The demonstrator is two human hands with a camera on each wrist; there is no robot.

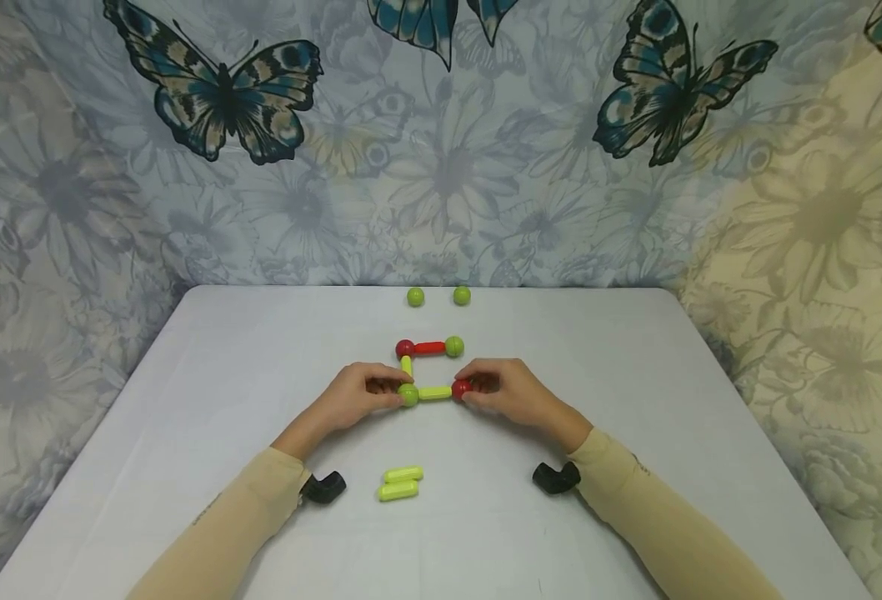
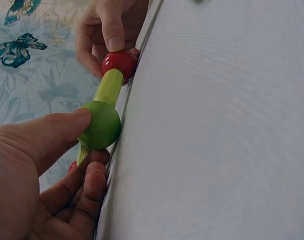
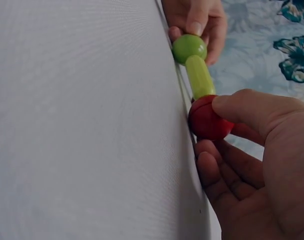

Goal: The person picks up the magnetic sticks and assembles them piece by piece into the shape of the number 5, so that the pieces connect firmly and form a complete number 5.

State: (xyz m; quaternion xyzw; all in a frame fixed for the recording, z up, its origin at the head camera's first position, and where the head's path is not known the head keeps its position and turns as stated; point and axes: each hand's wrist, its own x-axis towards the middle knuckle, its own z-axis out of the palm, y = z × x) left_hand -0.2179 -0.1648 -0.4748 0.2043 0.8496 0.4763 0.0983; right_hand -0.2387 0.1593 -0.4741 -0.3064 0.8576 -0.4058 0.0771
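Two loose green balls (image 1: 415, 297) (image 1: 462, 295) sit side by side near the far edge of the white table (image 1: 208, 392), well apart from each other's neighbours. Two yellow-green rods (image 1: 400, 483) lie together (one just behind the other) near the front. A backdrop cloth (image 1: 448, 158) printed with pale flowers and blue butterflies (image 1: 219, 87) hangs behind and around the table

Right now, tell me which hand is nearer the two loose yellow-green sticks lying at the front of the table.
Left. The left hand pinches the green ball up and slightly left of the loose sticks. The right hand grips the red ball, farther off to their upper right.
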